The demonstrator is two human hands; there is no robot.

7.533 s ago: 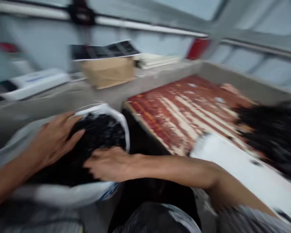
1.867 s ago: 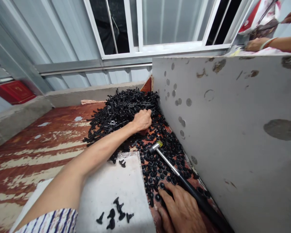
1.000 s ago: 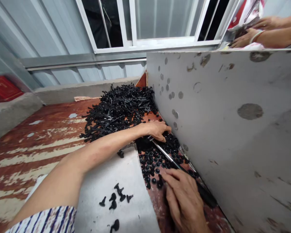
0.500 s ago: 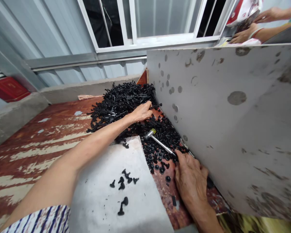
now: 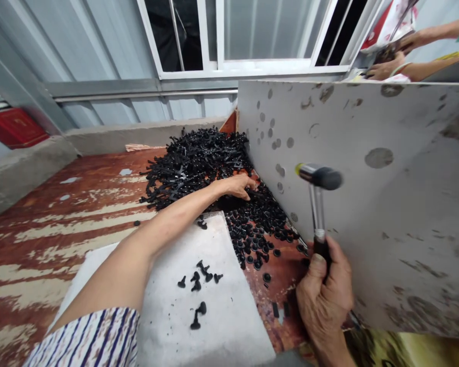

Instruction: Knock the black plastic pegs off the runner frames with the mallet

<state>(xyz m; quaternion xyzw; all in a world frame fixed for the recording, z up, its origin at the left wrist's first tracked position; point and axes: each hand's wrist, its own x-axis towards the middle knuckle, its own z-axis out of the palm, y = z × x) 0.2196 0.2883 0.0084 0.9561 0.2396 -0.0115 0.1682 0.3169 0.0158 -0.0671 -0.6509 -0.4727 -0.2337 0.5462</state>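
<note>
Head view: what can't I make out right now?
All in the head view:
- Hammer: head blurred; lower handle hidden by the right hand.
- Left hand: whether it holds anything is lost against the black pieces.
- Black pieces' number: small, overlapping.
- Co-worker's hands: held item too small; arms cut off by the right edge.

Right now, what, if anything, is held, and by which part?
Right hand: hammer, by its black handle. Left hand, over black parts: can't tell.

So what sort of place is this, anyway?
Probably a small workshop: a heap of small black parts lies on a worn reddish board, the right hand grips a hammer, and a ribbed metal wall stands behind.
</note>
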